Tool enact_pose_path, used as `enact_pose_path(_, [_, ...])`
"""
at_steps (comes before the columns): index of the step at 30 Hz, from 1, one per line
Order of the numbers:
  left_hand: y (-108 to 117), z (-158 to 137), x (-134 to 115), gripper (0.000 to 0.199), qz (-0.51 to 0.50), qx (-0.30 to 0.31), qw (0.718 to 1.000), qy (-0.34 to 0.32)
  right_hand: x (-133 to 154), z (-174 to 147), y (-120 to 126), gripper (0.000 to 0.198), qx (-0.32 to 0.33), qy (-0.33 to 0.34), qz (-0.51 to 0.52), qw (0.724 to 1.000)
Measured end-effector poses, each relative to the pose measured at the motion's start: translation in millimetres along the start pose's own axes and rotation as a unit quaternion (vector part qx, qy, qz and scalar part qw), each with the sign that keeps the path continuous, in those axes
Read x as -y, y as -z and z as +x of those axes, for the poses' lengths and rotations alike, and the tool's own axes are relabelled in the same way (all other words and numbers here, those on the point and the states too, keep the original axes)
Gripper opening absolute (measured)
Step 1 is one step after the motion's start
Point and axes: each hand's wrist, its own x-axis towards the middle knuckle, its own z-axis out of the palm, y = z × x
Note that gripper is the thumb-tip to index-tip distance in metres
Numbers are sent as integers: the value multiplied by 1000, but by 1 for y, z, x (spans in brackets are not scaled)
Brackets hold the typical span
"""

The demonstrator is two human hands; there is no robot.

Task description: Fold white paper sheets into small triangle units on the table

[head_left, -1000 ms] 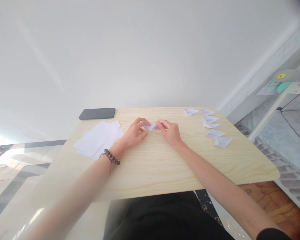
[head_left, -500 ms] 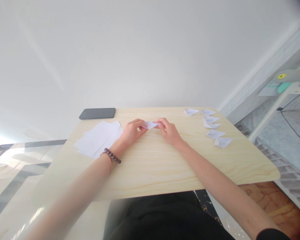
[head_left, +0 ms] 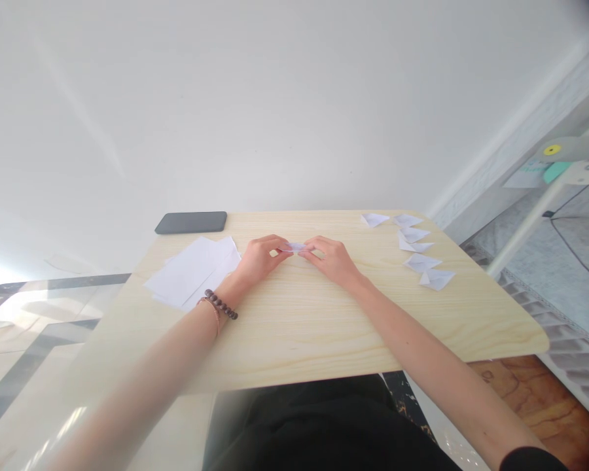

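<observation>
A small folded white paper [head_left: 296,247] is held between my two hands over the middle of the table. My left hand [head_left: 264,257], with a dark bead bracelet [head_left: 220,305] at the wrist, pinches its left end. The right end is pinched between the thumb and fingers of my right hand [head_left: 331,259]. The fingertips cover both ends of the paper, and only its narrow middle shows. Beside my left hand lie overlapping flat sheets of white paper [head_left: 191,271].
Several folded paper boats [head_left: 414,247] stand along the right side of the light wooden table [head_left: 294,340]. A dark phone [head_left: 191,222] lies at the back left corner. Behind the table rises a white wall [head_left: 285,104]. A pale metal frame [head_left: 525,229] stands off to the right.
The folded paper has turned or flattened, showing a narrower strip than before. My right hand has shifted its grip slightly, its thumb now lower. The sheets and boats stay where they were.
</observation>
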Motion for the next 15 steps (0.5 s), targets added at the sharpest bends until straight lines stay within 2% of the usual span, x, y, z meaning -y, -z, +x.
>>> enact_pose_path(6, [1, 2, 1, 19, -84, 2, 994, 74, 1, 3, -1, 17, -25, -24, 60, 998])
enact_pose_path(11, [1, 2, -2, 23, -79, -2, 986, 150, 0, 4, -3, 18, -48, -90, 106, 989])
enact_pose_path(15, [0, 3, -3, 26, -134, 2, 974, 183, 0, 4, -4, 20, -48, -122, 119, 984])
